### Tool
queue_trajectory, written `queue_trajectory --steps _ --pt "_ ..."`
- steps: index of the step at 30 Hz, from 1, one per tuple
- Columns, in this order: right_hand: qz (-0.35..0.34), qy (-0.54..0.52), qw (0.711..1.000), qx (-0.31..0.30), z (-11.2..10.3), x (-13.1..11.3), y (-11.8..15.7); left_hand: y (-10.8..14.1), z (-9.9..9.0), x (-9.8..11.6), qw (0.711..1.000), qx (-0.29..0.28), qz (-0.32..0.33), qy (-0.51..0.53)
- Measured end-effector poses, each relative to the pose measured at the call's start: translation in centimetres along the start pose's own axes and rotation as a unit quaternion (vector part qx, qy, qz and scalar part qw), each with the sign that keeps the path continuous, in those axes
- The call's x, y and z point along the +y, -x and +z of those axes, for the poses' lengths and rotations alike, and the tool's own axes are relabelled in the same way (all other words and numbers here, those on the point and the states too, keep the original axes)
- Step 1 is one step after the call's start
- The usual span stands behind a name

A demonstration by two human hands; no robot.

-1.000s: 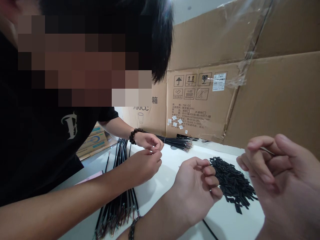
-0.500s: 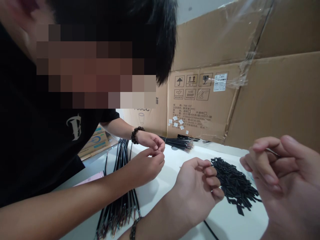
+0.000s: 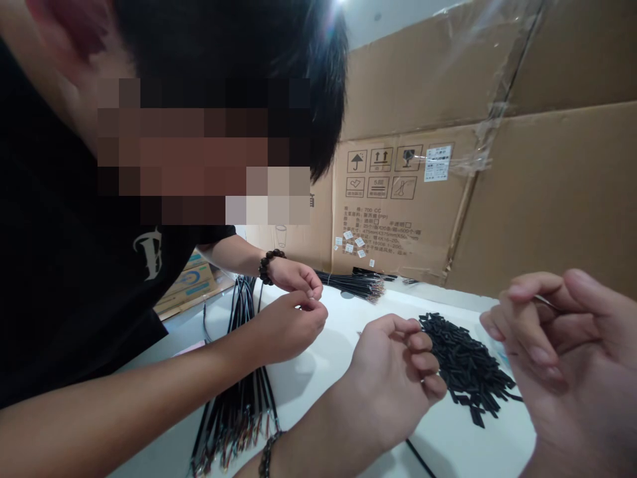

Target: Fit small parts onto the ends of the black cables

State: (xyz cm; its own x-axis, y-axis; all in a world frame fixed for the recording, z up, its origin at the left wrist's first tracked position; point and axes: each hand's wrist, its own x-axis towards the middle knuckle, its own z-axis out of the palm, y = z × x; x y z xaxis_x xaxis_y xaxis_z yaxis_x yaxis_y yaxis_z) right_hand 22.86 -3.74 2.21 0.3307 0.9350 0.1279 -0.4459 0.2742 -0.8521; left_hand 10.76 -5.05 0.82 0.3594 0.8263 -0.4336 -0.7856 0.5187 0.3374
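My left hand (image 3: 393, 378), with a dark bracelet on its wrist, is raised over the white table with loosely curled, slightly separated fingers. Nothing shows in it. My right hand (image 3: 572, 352) is at the right edge, palm toward me, fingers half bent and apart, also with no object visible. Between my hands, farther back, lies a pile of short black tube pieces (image 3: 468, 365). A black cable (image 3: 421, 458) lies partly hidden below my left hand. To its left is a bundle of black cables (image 3: 239, 411) with bare coloured wire ends.
A co-worker (image 3: 89, 265) leans in from the left, hands (image 3: 293, 325) together at the fingertips; whatever they pinch is too small to make out. Behind them lies another cable bundle (image 3: 355, 287). Large cardboard boxes (image 3: 398, 199), one bearing small white stickers, wall off the back.
The co-worker's head has dipped slightly, and their hands have shifted a little. Less of the pink sheet shows behind their forearm. My own hands have hardly moved.
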Motion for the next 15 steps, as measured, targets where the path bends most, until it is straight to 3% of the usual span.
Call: queue_trajectory --steps 10,15 --pt "-0.023 -0.016 1.0 -0.013 -0.32 0.15 -0.12 0.04 -0.07 0.07 1.0 -0.001 0.002 0.0" --pt "-0.065 -0.027 0.996 -0.051 -0.69 0.47 -0.34 0.13 0.13 0.1 1.0 0.0 0.003 -0.003"
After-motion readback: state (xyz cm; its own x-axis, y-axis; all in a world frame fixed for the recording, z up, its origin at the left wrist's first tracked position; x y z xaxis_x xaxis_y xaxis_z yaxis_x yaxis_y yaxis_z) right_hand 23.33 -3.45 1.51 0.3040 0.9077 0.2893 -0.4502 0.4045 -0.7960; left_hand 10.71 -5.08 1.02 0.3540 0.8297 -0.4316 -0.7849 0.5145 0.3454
